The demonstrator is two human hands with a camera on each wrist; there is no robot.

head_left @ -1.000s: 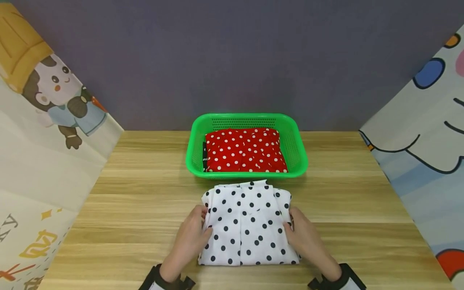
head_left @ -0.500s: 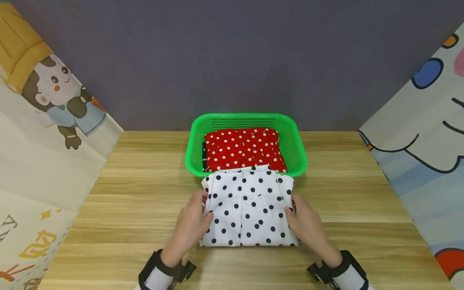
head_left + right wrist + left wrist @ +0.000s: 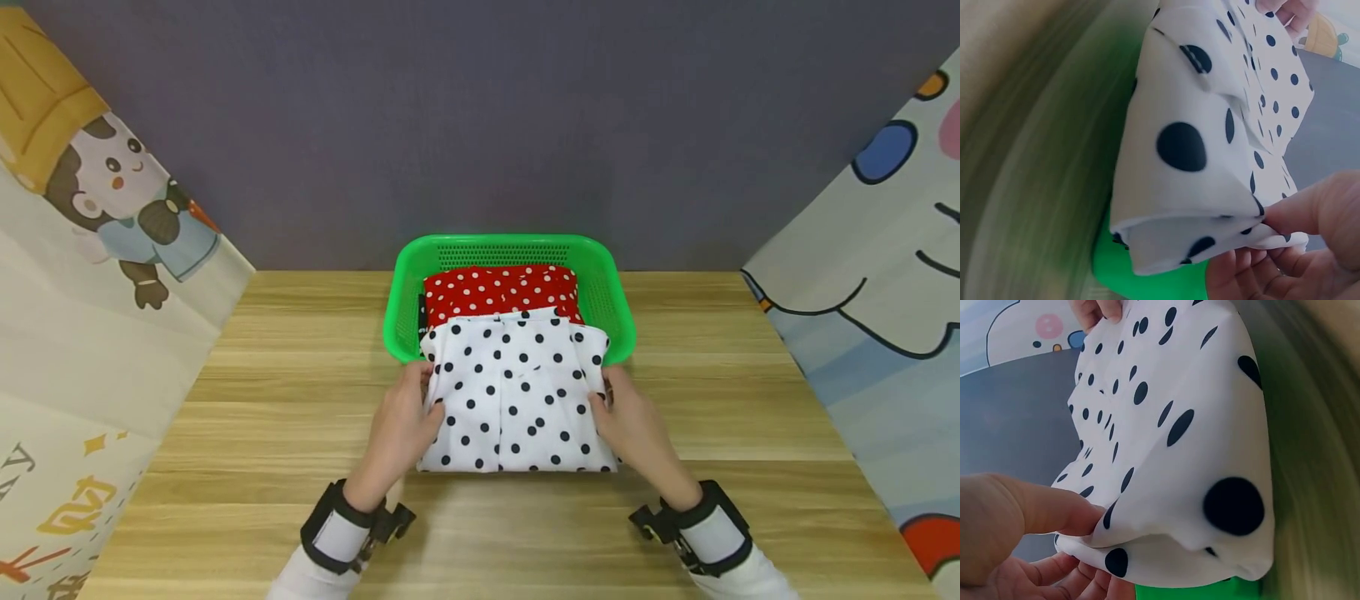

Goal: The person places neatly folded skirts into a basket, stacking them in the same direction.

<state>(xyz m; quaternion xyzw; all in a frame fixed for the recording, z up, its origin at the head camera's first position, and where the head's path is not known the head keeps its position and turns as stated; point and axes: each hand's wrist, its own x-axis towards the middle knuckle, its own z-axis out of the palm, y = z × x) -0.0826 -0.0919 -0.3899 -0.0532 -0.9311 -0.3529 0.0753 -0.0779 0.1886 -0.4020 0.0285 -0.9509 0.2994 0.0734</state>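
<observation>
A folded white cloth with black polka dots (image 3: 517,400) is held between both hands, raised above the table. My left hand (image 3: 401,421) pinches its left edge, thumb on top and fingers beneath, as the left wrist view shows. On the opposite edge my right hand (image 3: 633,417) grips it the same way. The cloth's far part overlaps the front rim of a green plastic basket (image 3: 617,308). Inside the basket lies a folded red cloth with white dots (image 3: 502,289), its front part hidden by the white one.
At the basket's left inner side a strip of black dotted fabric (image 3: 422,315) shows beside the red cloth. The wooden table (image 3: 300,375) meets a dark grey backdrop (image 3: 502,125). Cartoon-printed panels (image 3: 112,250) flank both sides.
Both hands have carried the white dotted cloth up off the table and forward, from in front of the basket to over its front rim. The basket stays in place.
</observation>
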